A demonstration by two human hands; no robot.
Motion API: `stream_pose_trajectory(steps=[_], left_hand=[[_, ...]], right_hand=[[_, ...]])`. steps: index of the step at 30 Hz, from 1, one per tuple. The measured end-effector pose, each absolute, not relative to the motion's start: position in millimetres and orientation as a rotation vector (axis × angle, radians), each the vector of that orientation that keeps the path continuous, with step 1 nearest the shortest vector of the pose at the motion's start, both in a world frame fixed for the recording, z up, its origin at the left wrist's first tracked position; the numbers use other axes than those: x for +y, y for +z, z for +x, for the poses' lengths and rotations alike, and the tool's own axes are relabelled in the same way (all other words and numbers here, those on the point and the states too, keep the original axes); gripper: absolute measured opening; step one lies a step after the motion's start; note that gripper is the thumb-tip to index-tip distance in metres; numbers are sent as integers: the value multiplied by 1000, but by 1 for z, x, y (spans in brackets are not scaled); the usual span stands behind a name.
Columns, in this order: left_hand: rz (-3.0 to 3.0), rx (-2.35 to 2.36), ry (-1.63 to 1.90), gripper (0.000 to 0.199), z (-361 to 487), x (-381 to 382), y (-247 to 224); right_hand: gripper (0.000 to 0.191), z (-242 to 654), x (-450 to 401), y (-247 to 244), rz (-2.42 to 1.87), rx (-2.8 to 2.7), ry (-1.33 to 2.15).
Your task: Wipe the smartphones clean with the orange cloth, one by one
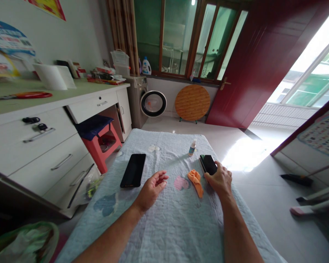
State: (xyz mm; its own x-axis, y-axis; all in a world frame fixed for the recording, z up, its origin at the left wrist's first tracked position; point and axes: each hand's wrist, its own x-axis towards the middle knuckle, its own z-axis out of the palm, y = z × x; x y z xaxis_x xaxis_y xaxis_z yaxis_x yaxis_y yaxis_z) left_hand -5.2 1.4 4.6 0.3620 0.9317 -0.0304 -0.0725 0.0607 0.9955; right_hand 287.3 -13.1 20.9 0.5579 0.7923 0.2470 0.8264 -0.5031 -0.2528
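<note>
My right hand [220,178] grips the near end of a black phone [208,163], thumb on its left side and fingers on its right, at the right part of the cloth-covered table [167,223]. Over the middle of the cloth is my left hand [152,188], fingers loosely curled and apart, holding nothing. A larger black tablet or phone [133,170] lies flat to the left of it. Between my hands, nearer the right one, an orange cloth [195,182] lies crumpled. A small spray bottle [192,148] stands upright beyond the orange cloth.
On the left is a white desk [57,106] with a paper roll [50,77] and red-handled scissors [33,95]. A red stool [102,144] stands beside the table's left edge. Farther back are a washing machine [135,104], a round wooden tabletop [192,103] and a red door [249,69].
</note>
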Motion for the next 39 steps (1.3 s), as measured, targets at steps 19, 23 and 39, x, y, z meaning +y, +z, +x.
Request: stream_pose_trajectory(steps=[19, 23, 39], left_hand=[[2188, 1133, 1202, 36, -17, -9, 30], [2360, 1506, 1248, 45, -30, 1, 38], [2256, 2334, 446, 78, -62, 28, 30]], right_hand=[[60, 275, -17, 22, -2119, -1345, -299], [43, 243, -19, 27, -1767, -1564, -263], [34, 212, -18, 12, -1685, -1824, -32]])
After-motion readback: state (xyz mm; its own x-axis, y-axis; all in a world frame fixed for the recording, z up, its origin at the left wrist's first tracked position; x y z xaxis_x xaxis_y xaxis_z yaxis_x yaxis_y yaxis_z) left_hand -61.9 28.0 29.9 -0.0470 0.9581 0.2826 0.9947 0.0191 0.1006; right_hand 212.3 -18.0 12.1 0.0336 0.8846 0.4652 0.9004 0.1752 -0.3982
